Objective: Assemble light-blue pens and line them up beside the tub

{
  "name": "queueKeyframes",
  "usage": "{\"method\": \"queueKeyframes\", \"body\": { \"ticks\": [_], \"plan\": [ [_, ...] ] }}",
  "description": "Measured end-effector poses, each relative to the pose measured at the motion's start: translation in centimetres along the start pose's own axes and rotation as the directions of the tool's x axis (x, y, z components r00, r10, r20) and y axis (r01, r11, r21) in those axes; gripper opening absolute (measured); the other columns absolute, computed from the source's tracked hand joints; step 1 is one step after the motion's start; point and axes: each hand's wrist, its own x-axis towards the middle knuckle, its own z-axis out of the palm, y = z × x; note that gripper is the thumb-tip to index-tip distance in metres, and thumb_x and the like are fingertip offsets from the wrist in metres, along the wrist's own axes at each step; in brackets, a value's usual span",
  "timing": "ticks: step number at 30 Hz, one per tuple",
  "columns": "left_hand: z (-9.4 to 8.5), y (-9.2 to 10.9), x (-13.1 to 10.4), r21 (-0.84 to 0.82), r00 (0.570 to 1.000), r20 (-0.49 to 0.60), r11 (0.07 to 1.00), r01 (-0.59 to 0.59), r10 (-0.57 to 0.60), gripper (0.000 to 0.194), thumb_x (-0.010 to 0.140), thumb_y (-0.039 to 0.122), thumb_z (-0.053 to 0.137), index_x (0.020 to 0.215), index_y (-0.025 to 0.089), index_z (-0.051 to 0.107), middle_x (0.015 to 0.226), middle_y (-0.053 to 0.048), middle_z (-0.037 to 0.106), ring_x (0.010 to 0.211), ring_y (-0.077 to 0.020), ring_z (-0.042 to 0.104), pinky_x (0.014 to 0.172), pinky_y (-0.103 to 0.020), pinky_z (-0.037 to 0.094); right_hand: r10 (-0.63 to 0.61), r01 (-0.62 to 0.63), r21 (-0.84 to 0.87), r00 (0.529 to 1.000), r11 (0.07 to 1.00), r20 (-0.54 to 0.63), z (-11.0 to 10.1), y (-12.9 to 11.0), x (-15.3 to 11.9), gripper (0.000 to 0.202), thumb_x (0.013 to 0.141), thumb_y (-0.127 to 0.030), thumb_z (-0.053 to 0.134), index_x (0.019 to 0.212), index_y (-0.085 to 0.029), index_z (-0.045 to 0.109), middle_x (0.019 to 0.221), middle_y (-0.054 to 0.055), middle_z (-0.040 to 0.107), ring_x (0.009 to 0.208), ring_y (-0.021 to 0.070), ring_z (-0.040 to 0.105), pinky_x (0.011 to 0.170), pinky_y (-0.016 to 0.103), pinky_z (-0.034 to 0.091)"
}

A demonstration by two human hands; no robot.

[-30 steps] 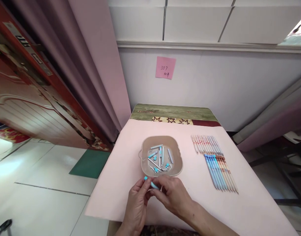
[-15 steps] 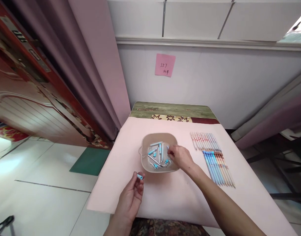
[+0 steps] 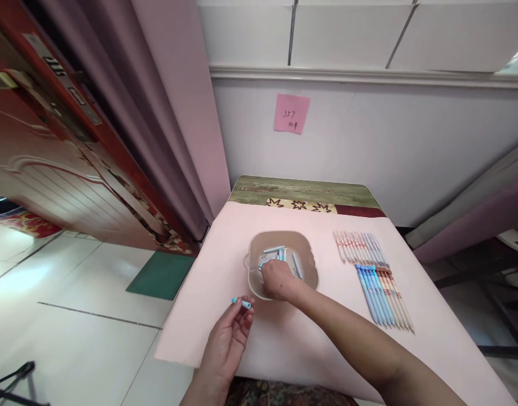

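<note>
A beige basket [image 3: 311, 269] stands on the table and holds several light blue and white pen parts [image 3: 297, 265]. My right hand [image 3: 278, 278] reaches down inside its left half, fingers together; whatever they grip is hidden beneath the hand. Below and left of the basket, my left hand [image 3: 237, 324], palm up, pinches a short light blue pen barrel piece [image 3: 242, 303] between thumb and fingers. To the right lie two rows of pens: pale ones [image 3: 360, 248] farther back, blue and cream ones [image 3: 384, 298] nearer.
The table [image 3: 309, 344] has a pale pink cover, with a green patterned strip [image 3: 259, 188] at its far end. Behind it, a pink note [image 3: 291, 114] is stuck on the wall. A red door [image 3: 60, 163] and purple curtain stand at the left.
My right hand has moved left across the basket, from its right side to the left part. The blue piece in my left hand shows more of its length. The view has shifted slightly.
</note>
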Motion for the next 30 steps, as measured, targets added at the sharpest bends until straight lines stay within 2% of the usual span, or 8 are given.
{"method": "queueKeyframes", "body": {
  "ticks": [6, 10, 12, 14, 16, 19, 26, 30],
  "plan": [
    [1.0, 0.9, -0.2, 0.002, 0.999, -0.003, 0.999, -0.037, 0.037, 0.007, 0.081, 0.007, 0.06, 0.084, 0.011, 0.065, 0.084, -0.008, 0.072, 0.061, -0.0097, 0.066, 0.055, -0.016, 0.055, 0.05, -0.041, 0.096, 0.994, 0.995, -0.095, -1.0, 1.1, -1.3, 0.017, 0.07, -0.016, 0.058, 0.081, -0.011, 0.07, 0.086, 0.018, 0.072, 0.085, 0.0281, 0.068, 0.07, 0.03, 0.049],
    [2.6, 2.0, -0.8, -0.048, 0.997, 0.031, 0.997, -0.068, 0.07, 0.012, 0.082, 0.002, 0.056, 0.082, 0.009, 0.065, 0.087, -0.011, 0.071, 0.065, -0.0114, 0.068, 0.06, -0.018, 0.058, 0.097, -0.037, 0.28, 0.974, 0.959, -0.206, -2.0, 3.9, -3.7, 0.021, 0.081, -0.017, 0.043, 0.086, -0.017, 0.064, 0.077, 0.006, 0.072, 0.074, 0.0167, 0.069, 0.064, 0.022, 0.047],
    [3.7, 2.1, -1.2, -0.066, 0.997, 0.055, 0.997, -0.045, 0.049, 0.012, 0.081, 0.002, 0.056, 0.08, 0.01, 0.065, 0.086, -0.01, 0.071, 0.065, -0.0113, 0.068, 0.06, -0.017, 0.058, 0.142, 0.038, 0.627, 0.961, 0.778, -0.235, -2.1, 4.8, -5.1, 0.016, 0.081, -0.02, 0.046, 0.087, -0.017, 0.061, 0.067, 0.001, 0.068, 0.062, 0.0139, 0.067, 0.056, 0.02, 0.047],
    [4.7, 1.9, -1.6, -0.072, 0.997, 0.08, 0.997, -0.011, 0.017, 0.011, 0.081, 0.003, 0.057, 0.081, 0.01, 0.066, 0.085, -0.01, 0.072, 0.063, -0.0115, 0.068, 0.057, -0.017, 0.057, 0.167, 0.152, 0.866, 0.951, 0.477, -0.259, -2.0, 5.0, -6.6, 0.02, 0.08, -0.026, 0.053, 0.097, -0.017, 0.059, 0.063, -0.002, 0.065, 0.055, 0.0133, 0.065, 0.052, 0.021, 0.049],
    [5.5, 1.5, -1.9, -0.067, 0.995, 0.093, 0.997, 0.031, -0.024, 0.009, 0.082, 0.005, 0.058, 0.084, 0.009, 0.066, 0.084, -0.01, 0.072, 0.06, -0.0113, 0.067, 0.053, -0.017, 0.057, 0.18, 0.255, 0.94, 0.937, 0.229, -0.298, -1.9, 4.4, -8.1, 0.03, 0.079, -0.032, 0.06, 0.105, -0.018, 0.058, 0.066, -0.002, 0.064, 0.055, 0.0131, 0.064, 0.051, 0.023, 0.05],
    [6.2, 0.9, -2.1, -0.072, 0.993, 0.091, 0.994, 0.087, -0.08, 0.007, 0.082, 0.008, 0.06, 0.086, 0.009, 0.066, 0.082, -0.009, 0.072, 0.053, -0.009, 0.065, 0.047, -0.015, 0.054, 0.237, 0.354, 0.932, 0.902, 0.076, -0.361, -2.0, 3.0, -10.0, 0.025, 0.079, -0.038, 0.065, 0.094, -0.018, 0.062, 0.073, 0.001, 0.066, 0.057, 0.0127, 0.064, 0.049, 0.022, 0.05],
    [6.3, 0.2, -2.4, -0.167, 0.981, 0.103, 0.97, 0.179, -0.164, 0.008, 0.083, 0.008, 0.058, 0.087, 0.009, 0.065, 0.072, -0.006, 0.069, 0.049, -0.0069, 0.061, 0.042, -0.013, 0.05, 0.219, 0.562, 0.738, 0.72, 0.375, -0.659, -1.1, 1.4, -10.3, 0.01, 0.081, -0.028, 0.066, 0.085, -0.02, 0.07, 0.093, 0.008, 0.069, 0.082, 0.0173, 0.065, 0.061, 0.025, 0.052],
    [6.2, -0.1, -2.5, -0.167, 0.978, 0.1, 0.966, 0.197, -0.182, 0.006, 0.083, 0.009, 0.059, 0.086, 0.008, 0.065, 0.07, -0.005, 0.068, 0.049, -0.0068, 0.06, 0.042, -0.013, 0.049, 0.202, 0.583, 0.691, 0.683, 0.428, -0.702, -0.6, 1.5, -10.0, 0.007, 0.081, -0.024, 0.066, 0.085, -0.021, 0.071, 0.091, 0.007, 0.069, 0.082, 0.0171, 0.065, 0.062, 0.025, 0.052]
  ]
}}
